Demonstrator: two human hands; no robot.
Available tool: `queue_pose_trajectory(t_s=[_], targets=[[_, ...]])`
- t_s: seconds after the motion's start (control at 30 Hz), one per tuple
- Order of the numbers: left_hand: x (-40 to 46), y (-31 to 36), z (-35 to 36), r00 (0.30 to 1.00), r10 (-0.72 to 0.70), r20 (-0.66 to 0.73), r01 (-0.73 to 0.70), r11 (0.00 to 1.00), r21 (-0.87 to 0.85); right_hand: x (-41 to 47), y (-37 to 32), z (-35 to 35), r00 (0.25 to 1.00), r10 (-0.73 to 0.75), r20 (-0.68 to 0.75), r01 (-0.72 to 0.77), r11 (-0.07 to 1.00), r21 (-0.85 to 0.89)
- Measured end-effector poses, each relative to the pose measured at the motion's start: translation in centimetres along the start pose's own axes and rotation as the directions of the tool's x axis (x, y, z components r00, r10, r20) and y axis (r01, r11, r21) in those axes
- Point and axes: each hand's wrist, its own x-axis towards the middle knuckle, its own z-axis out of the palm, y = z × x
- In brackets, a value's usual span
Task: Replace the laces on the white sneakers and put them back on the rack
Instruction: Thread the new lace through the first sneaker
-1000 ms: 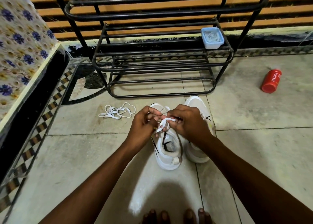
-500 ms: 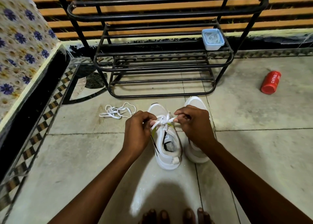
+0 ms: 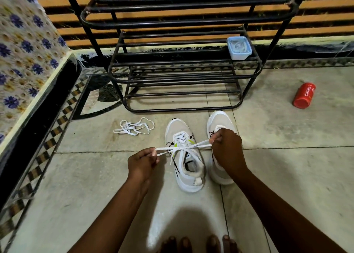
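Two white sneakers stand side by side on the floor in front of the black metal rack. The left sneaker has a white lace threaded through it, with a knot over its tongue. My left hand pinches one loop of that lace out to the left. My right hand pinches the other loop out to the right and covers part of the right sneaker. The lace is stretched taut between both hands. A loose white lace lies in a heap on the floor to the left.
A small blue-rimmed plastic box sits on the rack's middle shelf at the right. A red can lies on the tiles to the right. A flowered cloth surface borders the left side. My toes show at the bottom edge.
My hands have moved apart, left hand to the left and right hand to the right, drawing the lace loops out taut over the left sneaker.
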Motion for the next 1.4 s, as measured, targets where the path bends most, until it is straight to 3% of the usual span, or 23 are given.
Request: queue_pose_trajectory(t_s=[0.2, 0.53, 0.67, 1.1, 1.27, 1.4], targets=[[0.1, 0.0, 0.5, 0.978, -0.206, 0.005, 0.194, 0.909, -0.369, 0.0, -0.2, 0.3, 0.996, 0.081, -0.031, -0.084, 0.991, -0.107], [0.4, 0.6, 0.7, 0.948, -0.306, 0.083, 0.291, 0.736, -0.611, -0.7, -1.6, -0.2, 0.963, 0.269, 0.007, -0.269, 0.962, 0.051], [0.2, 0.5, 1.0, 0.937, -0.334, 0.099, 0.313, 0.68, -0.663, -0.8, -1.6, -0.2, 0.963, 0.269, -0.009, -0.266, 0.957, 0.116], [0.1, 0.4, 0.8, 0.945, -0.319, 0.072, 0.294, 0.731, -0.616, -0.2, -0.3, 0.8, 0.961, 0.272, -0.053, -0.274, 0.962, -0.02], [0.6, -0.1, 0.8, 0.961, -0.27, 0.061, 0.255, 0.777, -0.576, -0.4, -0.3, 0.4, 0.96, 0.279, -0.023, -0.278, 0.96, 0.028], [0.0, -0.6, 1.2, 0.999, -0.022, 0.023, 0.027, 0.976, -0.217, -0.1, -0.2, -0.1, 0.98, 0.192, 0.049, -0.192, 0.981, -0.013]])
